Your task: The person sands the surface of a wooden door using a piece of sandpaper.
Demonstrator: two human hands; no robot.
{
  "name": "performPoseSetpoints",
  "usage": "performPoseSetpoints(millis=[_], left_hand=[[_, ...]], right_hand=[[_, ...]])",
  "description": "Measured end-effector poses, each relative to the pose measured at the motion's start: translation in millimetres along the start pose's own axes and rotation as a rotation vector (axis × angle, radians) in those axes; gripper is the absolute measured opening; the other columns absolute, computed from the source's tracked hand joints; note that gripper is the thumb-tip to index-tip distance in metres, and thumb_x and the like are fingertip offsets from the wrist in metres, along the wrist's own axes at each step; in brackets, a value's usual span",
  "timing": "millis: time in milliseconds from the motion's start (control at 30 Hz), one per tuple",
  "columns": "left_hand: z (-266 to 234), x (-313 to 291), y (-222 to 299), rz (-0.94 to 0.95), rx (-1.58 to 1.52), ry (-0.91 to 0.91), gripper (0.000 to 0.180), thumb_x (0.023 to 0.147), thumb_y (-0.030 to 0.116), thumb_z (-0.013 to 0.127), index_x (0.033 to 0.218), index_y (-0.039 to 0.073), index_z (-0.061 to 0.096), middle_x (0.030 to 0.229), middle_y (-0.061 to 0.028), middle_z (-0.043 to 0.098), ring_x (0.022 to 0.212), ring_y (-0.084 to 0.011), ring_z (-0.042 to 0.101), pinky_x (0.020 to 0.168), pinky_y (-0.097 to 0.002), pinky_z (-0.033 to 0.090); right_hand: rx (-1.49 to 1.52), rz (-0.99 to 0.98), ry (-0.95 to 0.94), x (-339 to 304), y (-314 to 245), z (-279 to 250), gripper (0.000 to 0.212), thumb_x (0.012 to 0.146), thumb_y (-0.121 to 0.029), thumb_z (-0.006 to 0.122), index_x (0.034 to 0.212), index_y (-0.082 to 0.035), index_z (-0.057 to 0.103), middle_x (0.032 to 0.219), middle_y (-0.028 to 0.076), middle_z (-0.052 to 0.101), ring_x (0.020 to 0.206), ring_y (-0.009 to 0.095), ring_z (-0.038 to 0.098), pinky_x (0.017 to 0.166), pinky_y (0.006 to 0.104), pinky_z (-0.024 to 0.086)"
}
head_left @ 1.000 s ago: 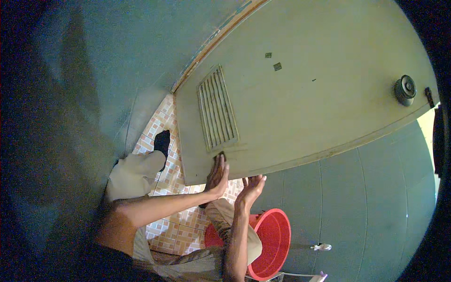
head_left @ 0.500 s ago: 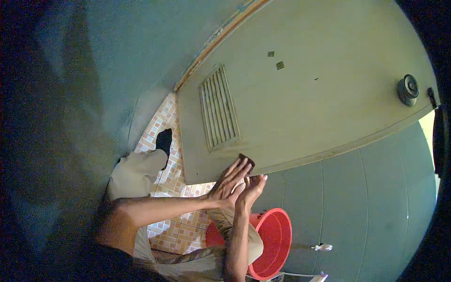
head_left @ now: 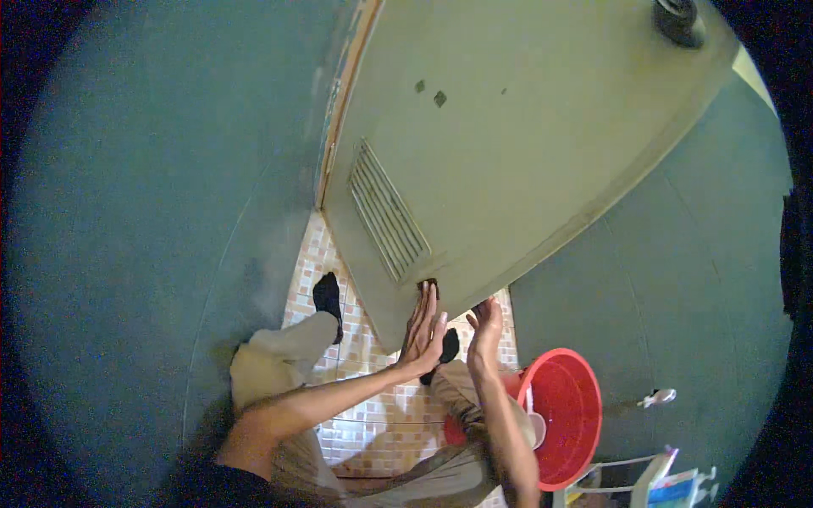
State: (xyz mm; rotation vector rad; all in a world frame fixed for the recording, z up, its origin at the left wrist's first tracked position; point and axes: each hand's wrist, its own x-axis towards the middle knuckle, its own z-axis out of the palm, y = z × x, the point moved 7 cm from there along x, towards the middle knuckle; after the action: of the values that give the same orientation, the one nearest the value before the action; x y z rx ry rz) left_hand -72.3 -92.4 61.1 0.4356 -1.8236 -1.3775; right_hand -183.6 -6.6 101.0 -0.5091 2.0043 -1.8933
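The fingers of my left hand (head_left: 426, 333) lie stretched out over a small dark brown pad (head_left: 429, 284), pressing it against the greenish-grey door (head_left: 525, 161). That spot is low on the door, just beside the slatted vent (head_left: 388, 212). Most of the pad is hidden under the fingertips. My right hand (head_left: 485, 334) is at the door's free edge, thumb and fingers bent around it; part of the grip is hard to make out.
A red tub (head_left: 595, 415) with a white-handled dipper (head_left: 536, 429) stands at my right. A white rack (head_left: 665, 483) is beyond it. A round dark knob (head_left: 680, 21) juts from the door. Blue-green walls (head_left: 161, 212) flank the tiled floor (head_left: 373, 427).
My view has shifted, so the door and tub appear at a different angle. The pad sits closer to the vent, and my hands are farther apart.
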Motion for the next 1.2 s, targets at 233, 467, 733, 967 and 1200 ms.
performPoseSetpoints(millis=[233, 467, 733, 967, 1200], left_hand=[[-5.9, 3.4, -5.3, -0.134, -0.137, -0.141, 0.071, 0.111, 0.042, 0.027, 0.162, -0.004, 0.007, 0.169, -0.0261, 0.007, 0.158, -0.0355, 0.006, 0.128, -0.0409, 0.009], [-14.7, 9.8, -24.1, -0.242, -0.03, -0.392, 0.075, 0.111, 0.048, 0.024, 0.161, -0.005, 0.005, 0.17, -0.024, 0.004, 0.158, -0.0317, 0.005, 0.128, -0.0379, 0.007], [-18.9, 0.5, -0.6, -0.267, -0.109, -0.35, 0.077, 0.111, 0.047, 0.025, 0.161, -0.006, 0.001, 0.17, -0.0229, 0.001, 0.158, -0.0297, 0.001, 0.128, -0.0355, 0.004], [-14.4, -1.1, -9.4, -0.339, -0.152, -0.29, 0.077, 0.111, 0.047, 0.026, 0.161, -0.006, 0.003, 0.171, -0.022, 0.001, 0.158, -0.0291, 0.0, 0.128, -0.0355, 0.003], [-22.9, 0.4, 1.5, -0.308, -0.154, -0.186, 0.077, 0.11, 0.047, 0.026, 0.161, -0.005, 0.003, 0.17, -0.0228, 0.003, 0.158, -0.0306, 0.003, 0.128, -0.037, 0.006]], right_hand=[[-0.075, 0.049, -0.049, 22.8, -4.4, -8.6, 0.065, 0.107, -0.052, 0.026, 0.137, -0.002, 0.057, 0.136, 0.017, 0.063, 0.13, 0.03, 0.054, 0.109, 0.0461, 0.036], [0.252, 0.291, 0.105, 20.6, -3.9, 9.0, 0.055, 0.105, -0.051, 0.034, 0.125, -0.006, 0.059, 0.122, 0.012, 0.066, 0.116, 0.026, 0.059, 0.102, 0.0456, 0.042], [0.254, 0.097, -0.082, 26.5, 13.4, -0.7, 0.06, 0.108, -0.047, 0.03, 0.116, 0.0, 0.067, 0.116, 0.014, 0.071, 0.11, 0.024, 0.063, 0.101, 0.0444, 0.045], [-0.343, -0.364, -0.026, 30.7, 6.3, -8.6, 0.071, 0.111, -0.044, 0.02, 0.109, 0.012, 0.063, 0.099, 0.029, 0.067, 0.093, 0.042, 0.059, 0.09, 0.0482, 0.045], [-0.402, -0.722, 0.157, -16.4, -46.0, 4.0, 0.055, 0.109, -0.034, 0.023, 0.087, 0.006, 0.053, 0.072, 0.026, 0.049, 0.069, 0.039, 0.047, 0.07, 0.0519, 0.036]])
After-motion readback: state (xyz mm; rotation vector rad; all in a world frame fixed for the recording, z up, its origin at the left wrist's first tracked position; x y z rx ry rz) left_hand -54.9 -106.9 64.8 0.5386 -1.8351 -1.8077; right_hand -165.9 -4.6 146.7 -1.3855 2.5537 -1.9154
